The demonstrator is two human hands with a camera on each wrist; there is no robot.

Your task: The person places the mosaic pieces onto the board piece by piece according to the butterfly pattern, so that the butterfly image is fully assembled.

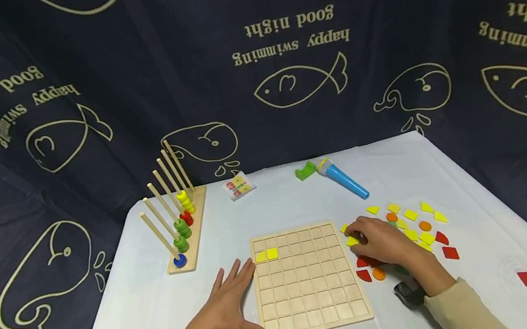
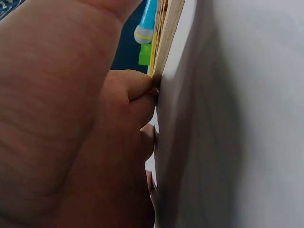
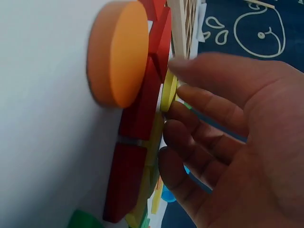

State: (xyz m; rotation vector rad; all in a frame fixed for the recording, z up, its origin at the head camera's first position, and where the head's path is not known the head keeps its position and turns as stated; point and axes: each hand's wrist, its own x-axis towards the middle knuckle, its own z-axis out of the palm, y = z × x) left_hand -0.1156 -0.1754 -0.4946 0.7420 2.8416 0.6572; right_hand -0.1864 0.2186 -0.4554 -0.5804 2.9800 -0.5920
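A square wooden grid board (image 1: pixel 310 281) lies flat on the table, with a yellow square tile (image 1: pixel 272 253) and another yellow piece (image 1: pixel 261 257) side by side in its upper left cells. My left hand (image 1: pixel 225 307) rests spread along the board's left edge, thumb at the lower corner. Beyond the right edge, my right hand (image 1: pixel 380 238) pinches a yellow piece (image 1: pixel 352 241) between thumb and fingertips, low over the loose pieces. That yellow piece (image 3: pixel 168 91) also shows at the fingertips in the right wrist view, beside red pieces (image 3: pixel 140 104) and an orange disc (image 3: pixel 118 54).
Several yellow, red, orange and green pieces (image 1: pixel 427 238) are scattered right of the board; one red piece (image 1: pixel 526 278) lies apart. A peg stand (image 1: pixel 195 241) with coloured rings is at left. Behind are a printed card (image 1: pixel 239 185), a green block (image 1: pixel 305 171) and a blue toy microphone (image 1: pixel 346 180).
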